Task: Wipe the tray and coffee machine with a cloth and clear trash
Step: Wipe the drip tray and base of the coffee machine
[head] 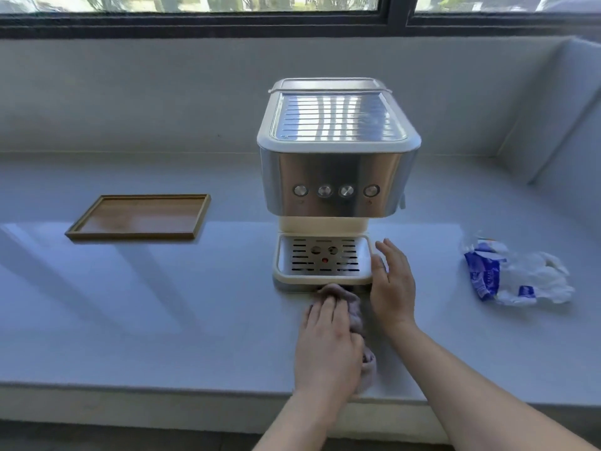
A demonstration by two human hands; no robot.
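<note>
At coffee machine (338, 187) base: pressing soft, limp cloth (354, 309) under flat-fingered left hand (327, 346), bracing with straight-fingered right hand (392, 288); best gripped bunched.

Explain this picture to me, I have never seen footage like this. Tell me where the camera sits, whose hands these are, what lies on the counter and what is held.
There is no robot here. The single picture comes from a camera worn on a person's head, looking down at their own hands. On the pale counter stands a steel coffee machine. A wooden tray lies to its left, a crumpled blue and white plastic wrapper to its right. The left hand presses a pinkish cloth against the machine's lower front edge. The right hand, open, rests against the right side of the machine's base and holds nothing.
</note>
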